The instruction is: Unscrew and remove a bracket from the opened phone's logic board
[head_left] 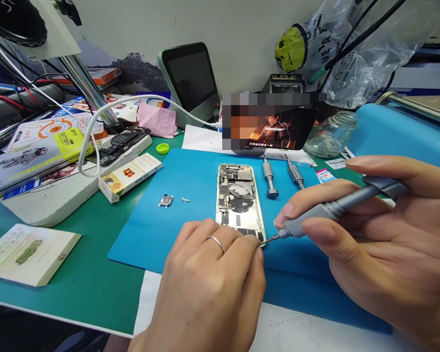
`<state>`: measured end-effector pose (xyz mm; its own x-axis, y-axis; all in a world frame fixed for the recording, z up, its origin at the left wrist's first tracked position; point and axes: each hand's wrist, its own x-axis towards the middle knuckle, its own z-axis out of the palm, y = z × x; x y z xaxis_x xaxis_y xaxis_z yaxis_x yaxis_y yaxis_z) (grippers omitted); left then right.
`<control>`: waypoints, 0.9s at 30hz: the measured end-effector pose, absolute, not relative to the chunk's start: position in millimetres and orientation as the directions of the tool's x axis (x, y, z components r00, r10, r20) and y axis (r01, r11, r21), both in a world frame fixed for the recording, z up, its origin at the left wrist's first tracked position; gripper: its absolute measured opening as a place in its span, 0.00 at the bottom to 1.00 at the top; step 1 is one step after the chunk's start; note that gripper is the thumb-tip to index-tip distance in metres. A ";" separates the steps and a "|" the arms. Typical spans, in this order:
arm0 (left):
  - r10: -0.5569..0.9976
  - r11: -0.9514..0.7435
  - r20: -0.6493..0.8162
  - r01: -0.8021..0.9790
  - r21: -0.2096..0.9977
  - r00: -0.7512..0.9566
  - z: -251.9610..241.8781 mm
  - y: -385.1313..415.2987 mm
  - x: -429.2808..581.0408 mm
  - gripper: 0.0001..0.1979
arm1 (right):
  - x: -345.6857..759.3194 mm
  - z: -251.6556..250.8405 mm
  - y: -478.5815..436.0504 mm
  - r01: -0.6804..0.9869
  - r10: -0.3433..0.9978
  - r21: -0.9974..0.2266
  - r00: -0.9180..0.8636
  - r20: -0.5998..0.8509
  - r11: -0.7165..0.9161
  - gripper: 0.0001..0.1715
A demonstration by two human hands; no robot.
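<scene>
Chinese subtitle line on propped phone screen [278, 131].

Grey screwdriver [337, 208], tip at opened phone [238, 195]

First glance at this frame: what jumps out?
The opened phone, its insides bare, lies mid-frame on the blue mat. The right hand holds a grey screwdriver with its tip at the phone's near right corner, while the left hand, wearing a ring, covers the phone's near end. Just right of the phone lie two more screwdrivers.
</scene>
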<state>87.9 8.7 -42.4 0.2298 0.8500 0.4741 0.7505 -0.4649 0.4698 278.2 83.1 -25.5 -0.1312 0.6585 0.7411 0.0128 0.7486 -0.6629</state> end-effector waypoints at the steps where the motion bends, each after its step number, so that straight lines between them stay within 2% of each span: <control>1: 0.850 -0.470 0.470 0.749 0.468 0.239 -42.4 8.5 87.7 0.10 | 278.8 -25.7 83.0 0.008 0.659 -0.664 -0.140 0.739 0.747 0.34; 7: 0.839 -0.482 0.486 0.750 0.453 0.246 -41.7 10.3 86.5 0.09 | 281.4 -28.0 83.6 0.069 0.661 -0.661 -0.182 0.728 0.747 0.36; 11: 0.831 -0.485 0.503 0.751 0.447 0.237 -40.8 11.7 87.6 0.13 | 282.2 -28.8 82.4 0.058 0.667 -0.670 -0.183 0.722 0.741 0.37; 17: 0.825 -0.489 0.515 0.749 0.447 0.232 -38.9 11.5 88.7 0.13 | 281.5 -27.2 82.8 0.052 0.667 -0.669 -0.174 0.725 0.741 0.36; 22: 0.821 -0.484 0.527 0.757 0.439 0.220 -37.4 11.9 90.6 0.14 | 279.8 -26.6 84.0 0.035 0.672 -0.678 -0.173 0.720 0.734 0.38; 27: 0.830 -0.489 0.499 0.754 0.438 0.248 -41.2 10.1 87.9 0.10 | 279.2 -26.4 82.9 0.049 0.661 -0.663 -0.164 0.732 0.747 0.33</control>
